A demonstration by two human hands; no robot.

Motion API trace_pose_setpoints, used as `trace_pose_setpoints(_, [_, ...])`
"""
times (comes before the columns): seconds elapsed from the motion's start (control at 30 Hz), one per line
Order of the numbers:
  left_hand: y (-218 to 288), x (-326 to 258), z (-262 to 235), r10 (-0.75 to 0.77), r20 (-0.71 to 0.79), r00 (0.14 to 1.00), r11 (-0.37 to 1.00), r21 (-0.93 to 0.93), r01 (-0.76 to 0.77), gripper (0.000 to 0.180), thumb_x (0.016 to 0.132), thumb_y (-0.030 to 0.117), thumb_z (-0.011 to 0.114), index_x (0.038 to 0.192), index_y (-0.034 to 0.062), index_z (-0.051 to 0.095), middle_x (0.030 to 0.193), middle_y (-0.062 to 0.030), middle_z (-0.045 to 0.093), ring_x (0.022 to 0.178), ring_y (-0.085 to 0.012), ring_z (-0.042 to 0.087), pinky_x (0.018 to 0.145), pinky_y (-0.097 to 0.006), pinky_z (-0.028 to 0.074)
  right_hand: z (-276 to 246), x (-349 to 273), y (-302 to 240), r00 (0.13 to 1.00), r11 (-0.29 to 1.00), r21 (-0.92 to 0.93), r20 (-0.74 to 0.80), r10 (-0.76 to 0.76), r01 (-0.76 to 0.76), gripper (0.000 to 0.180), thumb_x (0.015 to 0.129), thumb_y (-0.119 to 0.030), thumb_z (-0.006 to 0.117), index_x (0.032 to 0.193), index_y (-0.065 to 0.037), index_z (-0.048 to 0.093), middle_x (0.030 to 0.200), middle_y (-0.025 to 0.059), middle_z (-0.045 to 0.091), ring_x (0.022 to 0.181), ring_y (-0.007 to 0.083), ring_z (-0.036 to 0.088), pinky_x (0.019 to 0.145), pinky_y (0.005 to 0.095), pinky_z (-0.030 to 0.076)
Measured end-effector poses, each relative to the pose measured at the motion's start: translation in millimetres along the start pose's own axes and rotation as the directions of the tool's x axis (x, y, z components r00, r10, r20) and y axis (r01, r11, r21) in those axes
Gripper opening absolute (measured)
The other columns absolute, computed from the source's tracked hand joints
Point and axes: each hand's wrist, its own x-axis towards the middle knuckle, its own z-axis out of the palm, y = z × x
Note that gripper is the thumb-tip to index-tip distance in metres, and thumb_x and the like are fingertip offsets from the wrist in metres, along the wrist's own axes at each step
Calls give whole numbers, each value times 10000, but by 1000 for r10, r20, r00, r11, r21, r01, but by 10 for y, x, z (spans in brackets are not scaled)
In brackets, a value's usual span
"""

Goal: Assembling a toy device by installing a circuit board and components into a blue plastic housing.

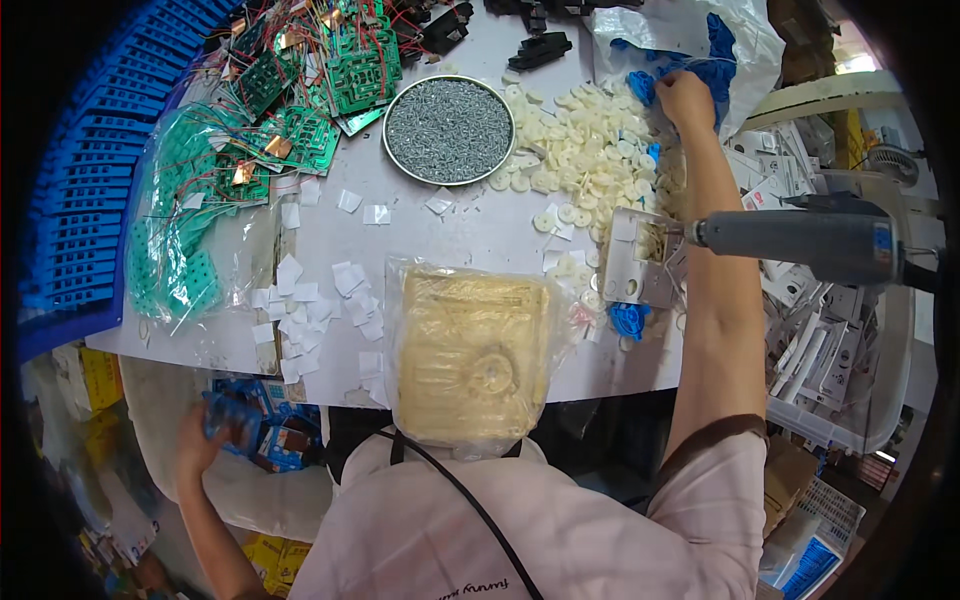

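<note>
My left hand [203, 440] is low at the left, its fingers closed on a blue plastic part [230, 415], slightly blurred. Under it, an open white sack [270, 500] holds several blue parts [290, 440]. My right hand [687, 102] reaches to the far right, fingers bent together at a pile of small blue pieces [710, 50] in a clear plastic bag [755, 50]; its fingertips are partly hidden. Near its wrist lie many cream plastic discs [600, 140]. By my right forearm, an electric screwdriver [800, 240] points at a white plastic housing [627, 240].
A plastic-wrapped cream block [470, 350] stands at the table's front edge. Behind it is a round tray [386, 150] of screws. Wired green circuit boards [365, 75], white paper squares [300, 320] and a blue crate [90, 180] are left; a bin [880, 410] of white panels is right.
</note>
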Motion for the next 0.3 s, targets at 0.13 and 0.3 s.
trace_pose_setpoints(0.13, [1837, -64, -681, 93, 72, 993, 991, -102, -85, 464, 768, 77, 772, 1199, 4, 615, 1093, -184, 643, 1007, -380, 632, 878, -442, 503, -99, -126, -208, 988, 999, -2, -147, -46, 46, 290, 879, -363, 642, 1032, -146, 759, 1049, 200, 730, 982, 410, 696, 872, 493, 551])
trace_pose_setpoints(0.3, [2831, 98, -829, 712, -87, 697, 697, -42, -716, 368, 783, 125, 784, 1123, 60, 660, 1053, -142, 655, 995, -370, 630, 864, -440, 508, -1076, -879, 251, 981, 988, 29, 115, -155, 152, 371, 895, -406, 627, 1030, -77, 733, 1003, 213, 732, 901, 397, 709, 822, 501, 552])
